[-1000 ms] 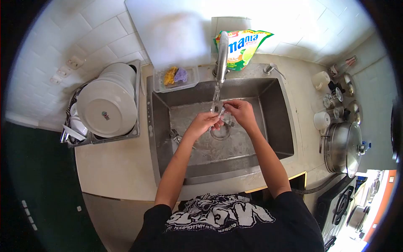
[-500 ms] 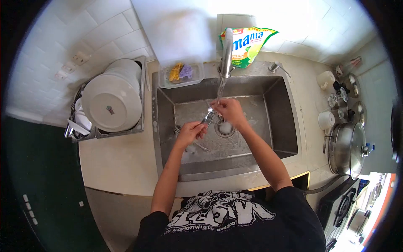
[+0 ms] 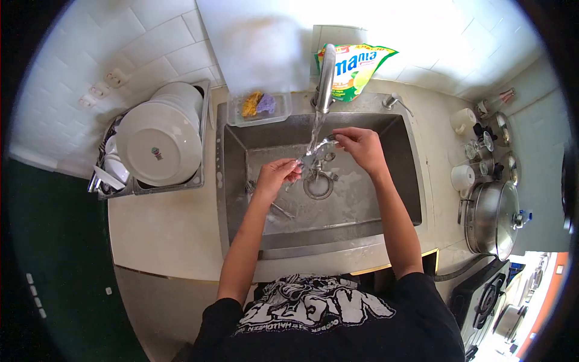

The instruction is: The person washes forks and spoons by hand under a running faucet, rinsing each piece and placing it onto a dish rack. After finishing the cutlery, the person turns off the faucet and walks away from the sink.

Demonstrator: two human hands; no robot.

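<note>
Over the sink point(image 3: 356, 211), a shiny metal piece of cutlery point(image 3: 313, 155) is stretched between my two hands under running water point(image 3: 316, 130). My left hand point(image 3: 278, 177) pinches its near-left end, and my right hand point(image 3: 362, 149) grips the other end with thumb and fingertips. Splashing water blurs its shape, so I cannot tell whether it is a spoon or a fork. The faucet point(image 3: 325, 78) pours from just beyond it. Below lies the drain point(image 3: 318, 186), with more wet cutlery point(image 3: 282, 211) on the sink floor to the left.
A dish rack point(image 3: 205, 127) with white plates point(image 3: 158, 145) stands left. Behind the sink are a plastic tub point(image 3: 280, 111) with yellow and purple scrubbers and a detergent bag point(image 3: 356, 69). Mugs point(image 3: 463, 176), glasses, a lidded pot point(image 3: 490, 220) and a stove point(image 3: 482, 301) line the right.
My right hand has moved right and slightly away from me, widening the distance between my hands. The cutlery now spans them under the stream, and the foam over the drain has thinned.
</note>
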